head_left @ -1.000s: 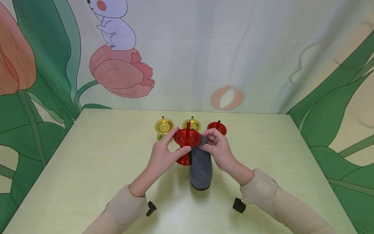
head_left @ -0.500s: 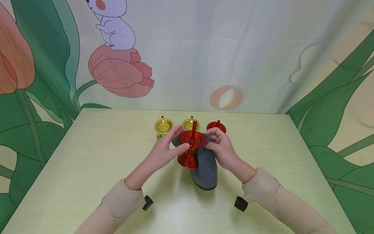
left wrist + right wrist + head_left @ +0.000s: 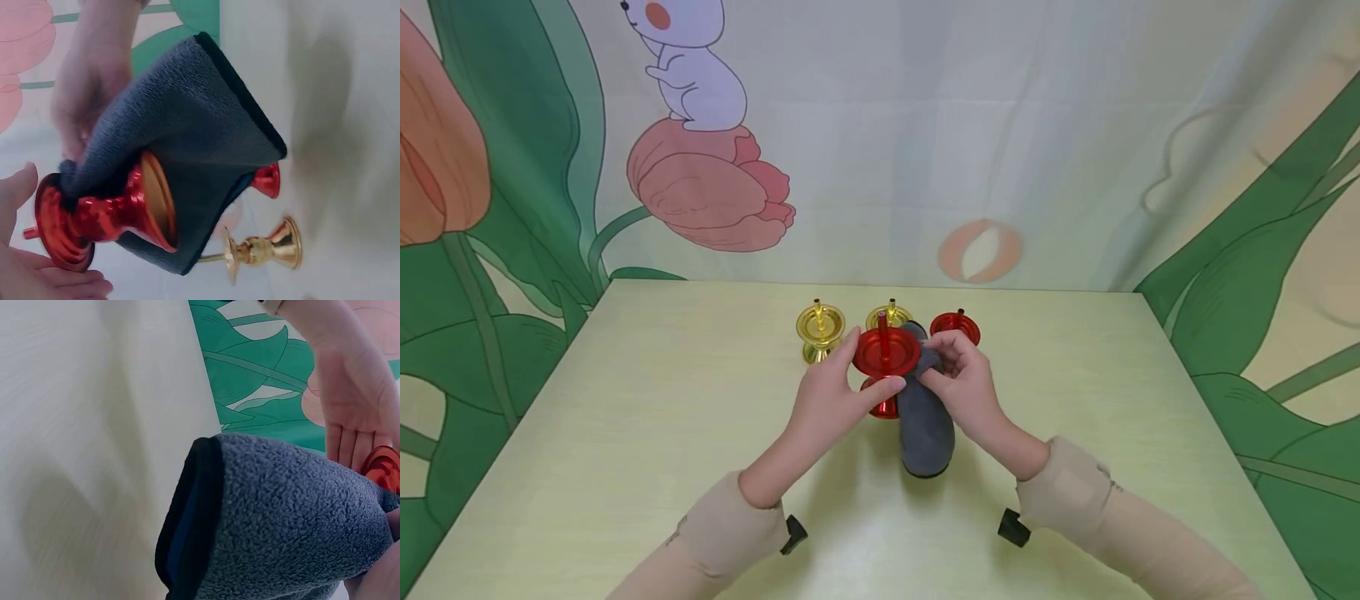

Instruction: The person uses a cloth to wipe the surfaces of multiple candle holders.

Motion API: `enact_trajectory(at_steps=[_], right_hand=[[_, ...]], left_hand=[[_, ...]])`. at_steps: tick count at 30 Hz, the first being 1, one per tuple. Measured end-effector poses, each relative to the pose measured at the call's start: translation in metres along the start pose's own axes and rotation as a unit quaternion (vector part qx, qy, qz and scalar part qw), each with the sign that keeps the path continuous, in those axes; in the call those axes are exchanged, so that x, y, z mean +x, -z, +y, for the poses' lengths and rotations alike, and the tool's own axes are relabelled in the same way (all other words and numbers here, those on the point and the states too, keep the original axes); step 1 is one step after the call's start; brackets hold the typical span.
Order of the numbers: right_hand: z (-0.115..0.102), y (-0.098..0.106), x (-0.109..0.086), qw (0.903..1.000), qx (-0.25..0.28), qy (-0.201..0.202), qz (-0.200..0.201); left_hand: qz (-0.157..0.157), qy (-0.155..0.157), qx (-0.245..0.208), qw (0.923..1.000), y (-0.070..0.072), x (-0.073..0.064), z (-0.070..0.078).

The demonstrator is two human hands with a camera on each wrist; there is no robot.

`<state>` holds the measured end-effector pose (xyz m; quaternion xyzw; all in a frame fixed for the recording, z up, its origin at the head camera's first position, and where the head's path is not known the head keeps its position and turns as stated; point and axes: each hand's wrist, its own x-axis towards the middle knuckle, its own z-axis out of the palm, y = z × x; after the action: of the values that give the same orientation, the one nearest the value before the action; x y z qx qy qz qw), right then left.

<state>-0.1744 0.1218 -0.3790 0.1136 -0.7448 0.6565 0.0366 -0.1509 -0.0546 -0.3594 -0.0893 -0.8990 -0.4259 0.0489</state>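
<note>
In the head view my left hand (image 3: 829,398) holds a shiny red candlestick (image 3: 886,353) by the rim of its dish, thumb in front and fingers at the far left side. The candlestick is raised above the table, spike up. My right hand (image 3: 964,377) pinches a dark grey cloth (image 3: 927,433) against the right edge of the dish. Most of the cloth hangs down beside the base. From the left wrist, the candlestick (image 3: 100,219) shows its hollow base, and the cloth (image 3: 187,112) spreads behind it. The cloth (image 3: 294,512) fills much of the right wrist view.
Behind the hands stand a gold candlestick (image 3: 821,323), a second gold one (image 3: 887,317) partly hidden, and another red candlestick (image 3: 956,327). They are near the back edge of the pale table (image 3: 640,400). A printed curtain (image 3: 880,167) hangs behind it.
The held candlestick shifted right, then back left. Half a second ago my left fingers were looser around it and cloth showed left of the dish; now they grip the rim and the cloth is on the right.
</note>
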Motion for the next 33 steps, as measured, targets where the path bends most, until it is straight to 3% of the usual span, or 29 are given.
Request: enact_trajectory(at_steps=[5,9,14,18,21,25,27,30,33], right_hand=[[0.002,0.002,-0.002,0.9996,-0.009,0.017,-0.019],[0.007,0.006,0.000,0.9988,0.004,0.022,-0.044],[0.011,0.011,0.003,0.9928,0.060,0.010,-0.103],[0.012,0.013,0.005,0.9767,0.129,-0.014,-0.171],[0.012,0.014,0.006,0.9595,0.170,-0.028,-0.223],[0.010,0.014,0.007,0.9381,0.200,-0.049,-0.279],[0.009,0.015,0.008,0.9333,0.198,-0.065,-0.293],[0.008,0.016,0.010,0.9350,0.176,-0.078,-0.298],[0.007,0.020,0.011,0.9418,0.147,-0.094,-0.287]], left_hand=[[0.006,-0.001,-0.010,0.9999,-0.002,0.005,-0.009],[-0.029,-0.005,-0.035,0.9990,0.001,0.008,-0.017],[-0.090,-0.029,-0.079,0.9924,0.007,0.010,-0.026],[-0.145,-0.056,-0.135,0.9786,0.013,0.011,-0.029],[-0.188,-0.071,-0.182,0.9624,0.017,0.010,-0.029],[-0.236,-0.084,-0.228,0.9409,0.021,0.009,-0.029],[-0.244,-0.088,-0.238,0.9359,0.023,0.009,-0.030],[-0.235,-0.086,-0.242,0.9376,0.028,0.008,-0.032],[-0.205,-0.081,-0.226,0.9487,0.035,0.006,-0.036]])
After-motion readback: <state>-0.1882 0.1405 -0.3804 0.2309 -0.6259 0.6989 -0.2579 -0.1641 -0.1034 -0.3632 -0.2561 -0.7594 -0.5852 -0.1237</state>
